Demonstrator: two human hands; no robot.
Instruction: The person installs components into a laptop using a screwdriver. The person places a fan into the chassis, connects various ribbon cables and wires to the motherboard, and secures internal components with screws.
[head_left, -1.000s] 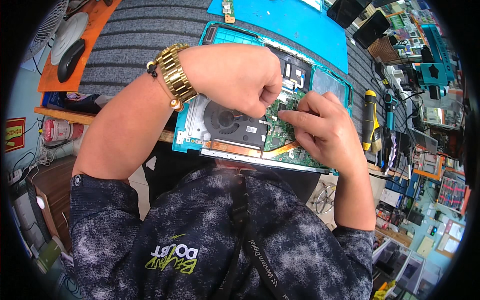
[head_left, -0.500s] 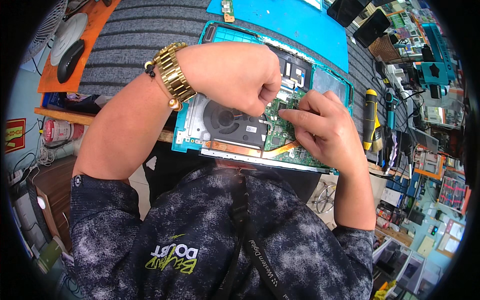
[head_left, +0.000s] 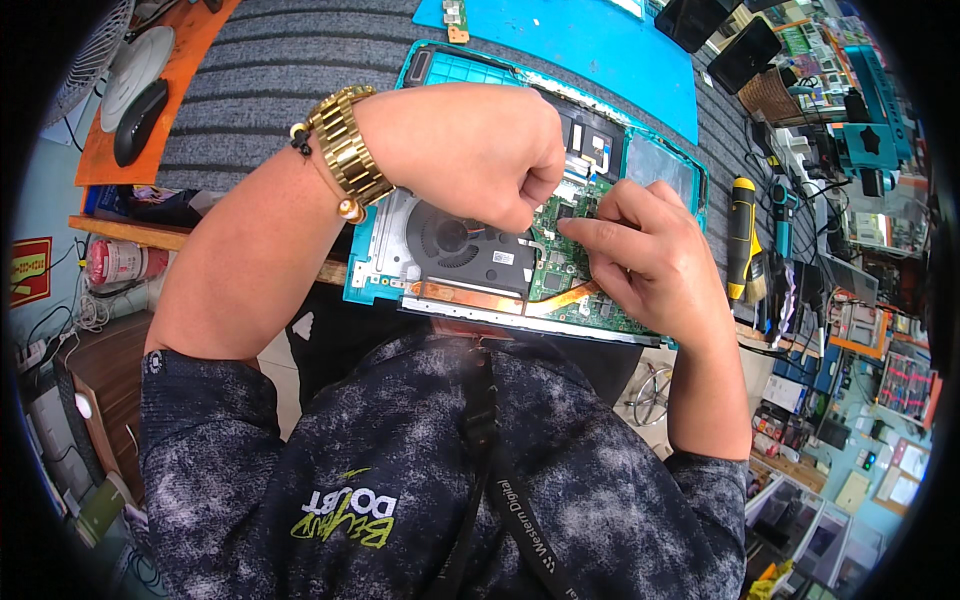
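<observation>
An opened laptop base with a teal casing (head_left: 359, 268) lies in front of me, its insides facing up. Over its middle, my left hand (head_left: 470, 150) is closed, the fingers curled down and their tips close to the green circuit board (head_left: 560, 262). Whatever those tips pinch is hidden. My right hand (head_left: 655, 250) rests over the right part of the board, its index finger stretched to the left, touching or nearly touching the board, with the other fingers bent and apart. Left of the board are a black cooling fan (head_left: 445, 240) and a copper heat pipe (head_left: 465, 293).
Under the laptop is a grey ribbed mat (head_left: 290, 60), with a blue mat (head_left: 620, 60) behind it. A small circuit board (head_left: 456, 22) lies at the far edge. To the right lie a yellow-black screwdriver (head_left: 740, 235) and a brush (head_left: 755, 280). A black mouse (head_left: 141, 122) sits left.
</observation>
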